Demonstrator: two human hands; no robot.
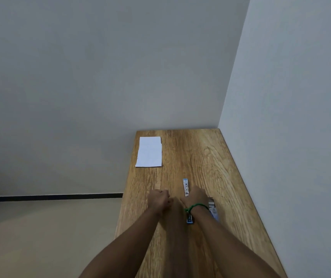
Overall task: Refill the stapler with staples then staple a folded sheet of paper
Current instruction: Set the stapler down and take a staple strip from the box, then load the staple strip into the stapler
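The small blue-and-white stapler (186, 187), swung open flat, lies near and right on the wooden table (190, 153), partly covered by the right hand (196, 197), whose hold cannot be told. It is judged light, rigid and hinged, and best held by the sides of its base. The left hand (159, 198) is curled alongside, its contents hidden. The white folded paper sheet (149, 152) lies far left.
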